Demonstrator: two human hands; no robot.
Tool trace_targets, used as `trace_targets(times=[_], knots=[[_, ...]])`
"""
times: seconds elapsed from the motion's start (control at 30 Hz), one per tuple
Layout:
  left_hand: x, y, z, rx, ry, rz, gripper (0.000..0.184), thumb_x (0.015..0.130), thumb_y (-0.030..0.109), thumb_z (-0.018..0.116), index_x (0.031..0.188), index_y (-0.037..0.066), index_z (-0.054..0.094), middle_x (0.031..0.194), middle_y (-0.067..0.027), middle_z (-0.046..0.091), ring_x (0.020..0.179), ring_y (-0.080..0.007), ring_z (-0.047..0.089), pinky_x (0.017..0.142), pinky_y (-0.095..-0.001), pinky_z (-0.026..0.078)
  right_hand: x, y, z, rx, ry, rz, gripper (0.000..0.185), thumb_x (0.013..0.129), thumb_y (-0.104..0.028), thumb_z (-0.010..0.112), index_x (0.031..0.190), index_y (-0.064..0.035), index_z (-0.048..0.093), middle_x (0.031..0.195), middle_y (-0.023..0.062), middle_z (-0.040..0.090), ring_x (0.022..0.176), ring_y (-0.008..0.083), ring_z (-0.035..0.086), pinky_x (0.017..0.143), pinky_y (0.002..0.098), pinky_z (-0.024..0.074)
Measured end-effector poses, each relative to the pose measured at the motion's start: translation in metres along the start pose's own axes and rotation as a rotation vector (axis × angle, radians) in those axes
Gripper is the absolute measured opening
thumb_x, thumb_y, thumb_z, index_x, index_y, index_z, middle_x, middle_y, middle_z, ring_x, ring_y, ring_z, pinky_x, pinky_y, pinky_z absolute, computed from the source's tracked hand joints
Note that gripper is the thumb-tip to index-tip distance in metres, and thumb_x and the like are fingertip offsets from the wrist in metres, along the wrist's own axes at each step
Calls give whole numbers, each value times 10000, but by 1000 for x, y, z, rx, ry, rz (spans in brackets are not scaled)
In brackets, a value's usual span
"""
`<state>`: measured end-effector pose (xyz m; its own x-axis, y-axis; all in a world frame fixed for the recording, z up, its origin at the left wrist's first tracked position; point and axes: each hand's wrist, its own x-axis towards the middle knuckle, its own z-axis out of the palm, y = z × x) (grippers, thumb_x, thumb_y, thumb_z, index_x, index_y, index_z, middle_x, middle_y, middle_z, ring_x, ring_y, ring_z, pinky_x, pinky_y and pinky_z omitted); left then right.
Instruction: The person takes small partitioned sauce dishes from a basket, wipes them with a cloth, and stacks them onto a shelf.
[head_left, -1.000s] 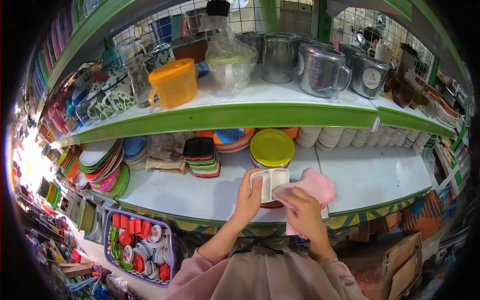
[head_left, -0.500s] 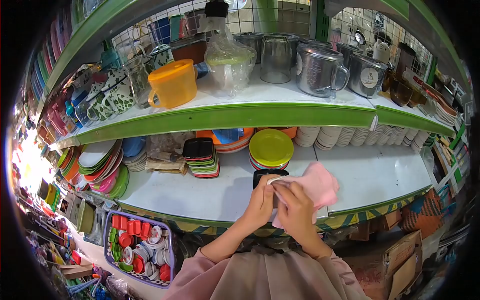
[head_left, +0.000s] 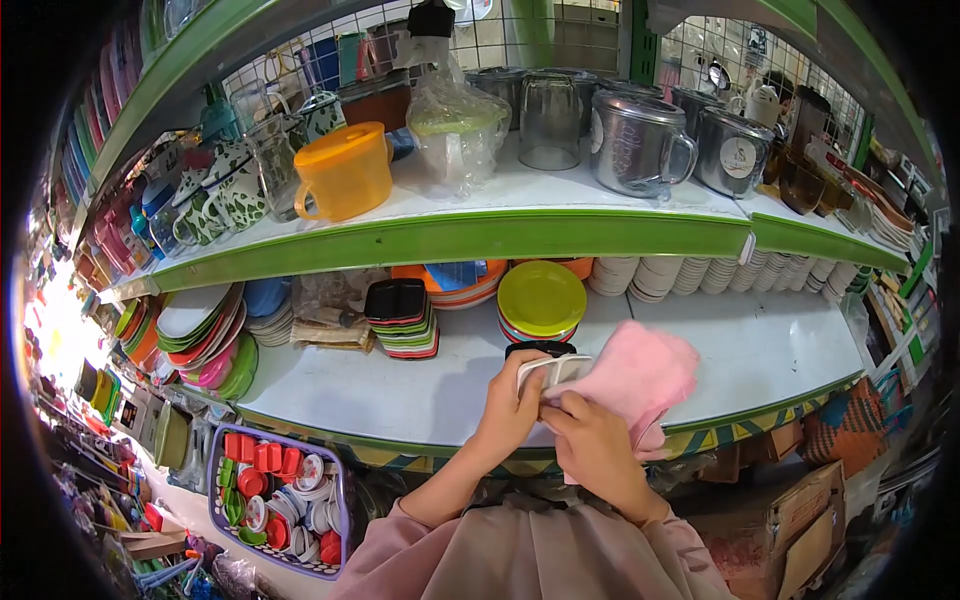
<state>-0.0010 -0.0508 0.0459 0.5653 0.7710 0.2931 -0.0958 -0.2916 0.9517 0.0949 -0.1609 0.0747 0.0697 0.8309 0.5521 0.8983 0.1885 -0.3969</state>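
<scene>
Over the front of the lower shelf, my left hand (head_left: 507, 412) is closed on a small white dish (head_left: 568, 369) with a raised rim, held tilted. My right hand (head_left: 597, 446) grips a pink cloth (head_left: 642, 372), pressed against the dish; the cloth's loose end fans out to the right. Part of the dish is hidden by the fingers and cloth. Just behind my hands a black dish (head_left: 540, 348) shows partly. Beyond it stands a stack of round plates topped by a yellow-green plate (head_left: 542, 299).
Small square dishes (head_left: 401, 318) are stacked on the lower shelf (head_left: 320, 393), left of my hands. White bowls (head_left: 655, 277) line its back right. The upper shelf's green edge (head_left: 470, 236) bears an orange mug (head_left: 343, 172) and steel mugs (head_left: 640, 140). A purple basket (head_left: 345, 500) stands lower left.
The white dish shows more of its rim now, tilted up in my left hand. My right hand has shifted slightly down and right, and the pink cloth has spread further right.
</scene>
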Motion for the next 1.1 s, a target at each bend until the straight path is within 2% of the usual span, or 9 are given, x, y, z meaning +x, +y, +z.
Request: trace_targets(times=[0.13, 0.3, 0.37, 0.5, 0.63, 0.73, 0.87, 0.97, 1.1], knots=[[2, 2, 3, 39, 126, 147, 112, 866, 23, 589, 974, 4, 565, 832, -67, 598, 791, -132, 567, 693, -283, 475, -5, 8, -18, 126, 116, 17, 397, 686, 88, 563, 1048, -52, 649, 801, 99, 545, 747, 282, 600, 638, 374, 488], [7, -19, -14, 218, 66, 771, 186, 658, -9, 703, 823, 14, 618, 848, -89, 562, 826, -261, 572, 794, -364, 505, -19, 12, -52, 283, 348, 296, 433, 656, 120, 559, 992, -107, 710, 684, 61, 443, 548, 203, 489, 514, 286, 422], [9, -28, -15, 258, 58, 1007, 226, 605, 29, 734, 811, 57, 643, 871, -73, 526, 922, -271, 540, 899, -479, 482, -23, 16, -59, 194, 171, 104, 426, 645, 106, 572, 991, -103, 708, 686, 62, 440, 552, 205, 492, 510, 296, 419], [8, -36, -13, 477, 54, 1257, 222, 626, 29, 750, 776, 129, 622, 940, -26, 481, 1022, -233, 487, 972, -516, 417, -18, 3, -59, 53, -16, -37, 406, 635, 75, 593, 982, -106, 700, 697, 61, 446, 566, 213, 507, 521, 326, 429], [2, -40, -5, 557, 131, 1414, 234, 615, 93, 762, 712, 238, 606, 915, 39, 456, 1026, -209, 402, 1001, -472, 363, -15, 18, -56, 26, -27, 108, 364, 641, 38, 615, 960, -118, 692, 732, 62, 457, 639, 236, 565, 561, 357, 456], [-3, -44, 2, 550, 162, 1442, 243, 678, 93, 724, 751, 261, 565, 1010, 68, 484, 1084, -190, 438, 1011, -429, 344, -14, 7, -60, 16, -110, -27, 359, 629, 24, 625, 955, -111, 690, 752, 69, 457, 674, 245, 572, 582, 360, 468], [-4, -41, 9, 674, 222, 1554, 129, 707, 232, 643, 800, 289, 573, 1056, 91, 449, 1131, -180, 378, 993, -402, 335, -7, 17, -58, -58, -92, 71, 342, 622, 0, 639, 949, -92, 677, 808, 60, 496, 738, 249, 593, 626, 365, 483], [-2, -41, 12, 664, 221, 1599, 129, 719, 258, 624, 835, 289, 576, 1062, 94, 435, 1135, -172, 363, 973, -401, 345, -10, 16, -60, 69, -217, -113, 306, 635, -24, 635, 937, -69, 668, 905, 55, 539, 786, 252, 602, 648, 363, 494], [-10, -53, 21, 668, 249, 1632, 167, 711, 273, 631, 798, 299, 491, 1024, 143, 405, 1040, -135, 380, 759, -335, 345, -4, 9, -54, 33, -264, -72, 269, 632, -41, 636, 900, -59, 652, 872, 59, 518, 804, 241, 596, 665, 356, 498]])
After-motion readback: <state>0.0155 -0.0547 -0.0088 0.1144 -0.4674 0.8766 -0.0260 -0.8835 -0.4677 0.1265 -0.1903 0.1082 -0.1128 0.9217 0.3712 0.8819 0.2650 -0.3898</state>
